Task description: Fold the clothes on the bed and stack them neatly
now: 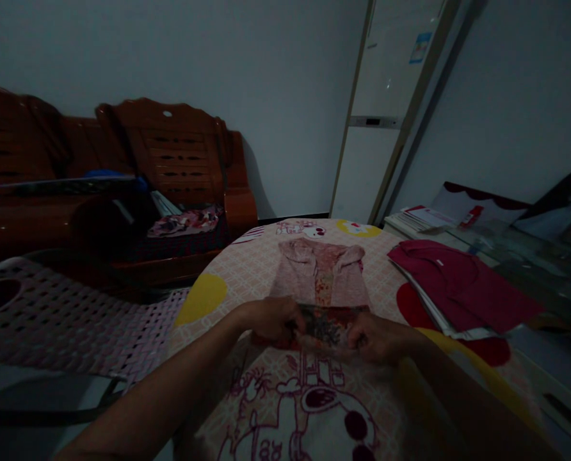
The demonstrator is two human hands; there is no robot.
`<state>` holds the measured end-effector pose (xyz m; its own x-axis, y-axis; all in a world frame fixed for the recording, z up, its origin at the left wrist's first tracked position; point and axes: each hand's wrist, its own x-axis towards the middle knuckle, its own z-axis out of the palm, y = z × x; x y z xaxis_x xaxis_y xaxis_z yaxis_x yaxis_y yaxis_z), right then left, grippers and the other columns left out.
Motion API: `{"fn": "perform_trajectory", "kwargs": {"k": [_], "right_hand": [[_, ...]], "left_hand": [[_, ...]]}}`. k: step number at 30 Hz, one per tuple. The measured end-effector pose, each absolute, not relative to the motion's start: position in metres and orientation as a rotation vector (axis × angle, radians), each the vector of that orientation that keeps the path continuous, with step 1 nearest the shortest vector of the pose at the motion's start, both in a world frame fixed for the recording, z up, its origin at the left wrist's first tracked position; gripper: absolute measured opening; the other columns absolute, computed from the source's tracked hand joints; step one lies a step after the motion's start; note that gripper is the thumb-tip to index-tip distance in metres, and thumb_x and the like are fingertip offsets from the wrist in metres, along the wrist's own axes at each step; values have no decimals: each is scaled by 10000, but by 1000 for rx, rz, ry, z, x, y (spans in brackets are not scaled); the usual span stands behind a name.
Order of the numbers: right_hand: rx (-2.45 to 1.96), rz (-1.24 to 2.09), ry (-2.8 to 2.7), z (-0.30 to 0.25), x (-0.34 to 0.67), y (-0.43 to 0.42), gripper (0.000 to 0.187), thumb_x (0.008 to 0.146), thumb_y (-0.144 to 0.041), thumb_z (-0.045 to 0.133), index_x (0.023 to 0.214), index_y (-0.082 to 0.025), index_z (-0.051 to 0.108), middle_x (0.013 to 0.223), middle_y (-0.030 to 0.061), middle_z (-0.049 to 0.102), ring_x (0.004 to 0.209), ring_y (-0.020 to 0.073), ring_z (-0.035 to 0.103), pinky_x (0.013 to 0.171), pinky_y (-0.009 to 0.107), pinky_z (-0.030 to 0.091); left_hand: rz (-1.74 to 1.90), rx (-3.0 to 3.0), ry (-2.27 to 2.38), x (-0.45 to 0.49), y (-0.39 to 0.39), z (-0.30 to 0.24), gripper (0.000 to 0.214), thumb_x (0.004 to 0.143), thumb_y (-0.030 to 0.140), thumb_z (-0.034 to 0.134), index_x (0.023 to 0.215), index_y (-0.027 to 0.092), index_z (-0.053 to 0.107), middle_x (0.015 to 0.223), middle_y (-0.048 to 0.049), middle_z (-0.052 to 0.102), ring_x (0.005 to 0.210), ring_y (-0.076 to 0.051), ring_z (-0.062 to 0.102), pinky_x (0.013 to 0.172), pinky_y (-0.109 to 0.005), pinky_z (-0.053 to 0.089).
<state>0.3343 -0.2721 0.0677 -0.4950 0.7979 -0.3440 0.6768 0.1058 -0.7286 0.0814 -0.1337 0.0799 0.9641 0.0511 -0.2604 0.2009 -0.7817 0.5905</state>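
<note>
A pink top with a floral print down its middle lies spread on the round table, its neck end pointing away from me. Its near part is turned up, showing a dark patterned band. My left hand pinches the near edge of the top on the left. On the right, my right hand grips the same edge, with the fingers curled in. Between the two hands the cloth edge runs slightly blurred.
The table is covered by a cartoon-print cloth. A folded magenta garment rests on papers at the right, beside a glass-topped cabinet. To the left stand a woven pink chair and a wooden sofa with clothes on it.
</note>
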Motion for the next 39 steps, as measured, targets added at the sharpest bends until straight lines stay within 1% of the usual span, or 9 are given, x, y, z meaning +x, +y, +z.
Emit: {"fn": "perform_trajectory", "kwargs": {"k": [3,10,13,16,21,25,28,33,39], "right_hand": [[-1551,1578,-2212,60,331,-280,69,647,-146,575,662,-149,643,554,-62,513,484,74,420,455,190,275],[-1364,1779,-2235,50,315,-294,97,666,-232,724,696,-140,712,606,-35,632,539,105,531,498,182,380],[-1379,1755,-2162,50,315,-294,183,701,-327,746,706,-148,706,641,-8,665,566,126,578,492,186,404],[-1404,1703,-2062,53,322,-280,272,770,-420,688,781,-148,705,672,16,681,580,134,608,503,194,437],[-1622,1124,-1544,60,354,-226,278,804,-404,601,702,-149,638,587,20,625,473,116,558,458,211,429],[-1903,470,-1116,57,393,-184,217,809,-288,540,758,-132,681,657,54,660,517,141,574,504,247,440],[-2075,108,-1093,48,418,-159,240,813,-225,516,802,-114,729,788,109,723,716,193,648,646,274,467],[-2246,-42,-1266,30,436,-123,360,905,-244,440,886,-104,771,922,150,754,854,208,665,748,274,446],[-2303,-64,-1279,2,444,-97,184,798,-201,605,859,-140,768,953,130,745,908,219,664,772,270,443]], "left_hand": [[-449,2225,7,86,-140,73,209,729,108,650,886,190,761,701,65,688,640,-117,579,608,-180,419],[-585,1960,-203,102,-162,46,116,659,174,792,771,195,773,686,55,719,650,-143,630,638,-199,491],[-663,1848,-208,106,-156,53,226,691,294,813,885,183,780,741,11,735,678,-179,671,621,-240,527],[-416,1915,26,115,-123,71,341,777,407,752,1007,156,755,789,-34,738,684,-177,676,615,-250,530],[439,2393,877,134,-37,84,213,863,205,601,991,101,735,890,-54,730,804,-158,646,745,-238,483],[541,2446,1279,139,9,70,274,888,197,571,1081,52,699,1056,-140,710,995,-233,629,865,-300,452],[434,2424,1363,142,27,56,233,843,232,648,1003,76,717,1014,-140,716,959,-241,640,826,-297,459],[333,2420,1384,151,42,41,185,835,233,642,939,116,742,950,-104,737,891,-210,646,750,-266,445],[384,2341,1506,156,52,27,223,850,345,642,942,180,761,872,-56,750,837,-183,659,687,-237,436]]}}
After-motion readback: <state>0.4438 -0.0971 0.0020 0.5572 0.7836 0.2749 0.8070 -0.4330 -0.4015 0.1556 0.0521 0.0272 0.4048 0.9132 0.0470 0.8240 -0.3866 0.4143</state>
